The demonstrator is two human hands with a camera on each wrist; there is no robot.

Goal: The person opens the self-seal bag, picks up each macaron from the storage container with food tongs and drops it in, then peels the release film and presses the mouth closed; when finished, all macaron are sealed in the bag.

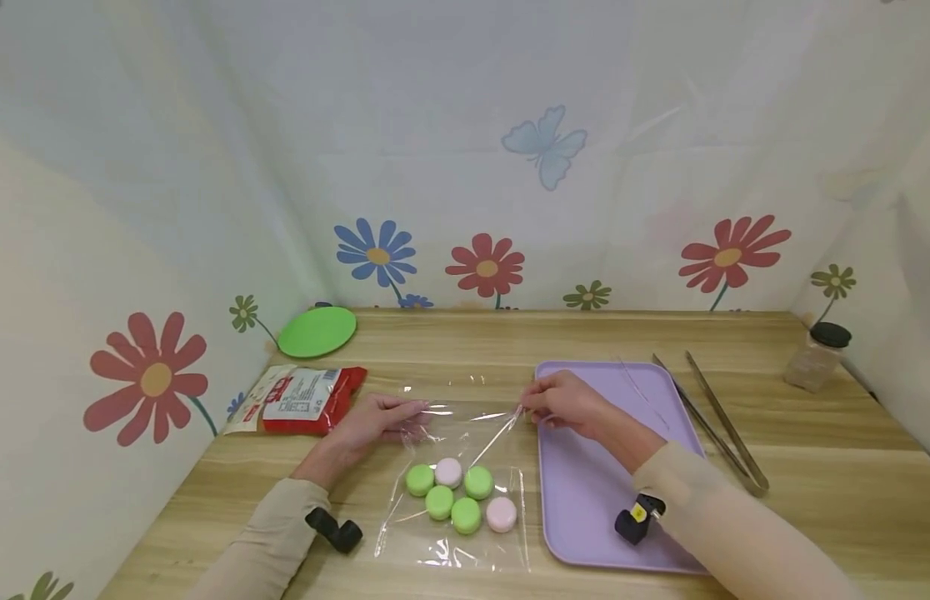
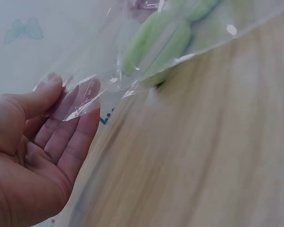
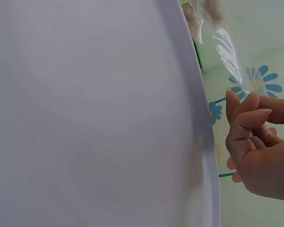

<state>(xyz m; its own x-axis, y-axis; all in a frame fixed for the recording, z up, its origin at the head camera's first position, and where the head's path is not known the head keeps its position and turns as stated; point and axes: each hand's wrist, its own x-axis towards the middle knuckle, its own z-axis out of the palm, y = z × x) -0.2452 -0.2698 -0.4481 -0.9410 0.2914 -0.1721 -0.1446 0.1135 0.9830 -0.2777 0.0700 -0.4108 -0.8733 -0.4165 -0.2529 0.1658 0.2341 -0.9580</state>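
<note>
A clear plastic bag lies on the table with several green macarons and two pink macarons in its lower part. My left hand holds the bag's upper left edge. In the left wrist view, the film passes between the thumb and fingers of that hand. At the upper right edge, my right hand pinches the gathered film, pulling a taut crease down toward the macarons. The right wrist view shows thumb and fingertips of this hand together on the plastic.
Under the right forearm is a purple tray with a thin strip on it. Metal tongs lie right of it, and a black-lidded jar stands farther right. A red-and-white packet and green plate are at left.
</note>
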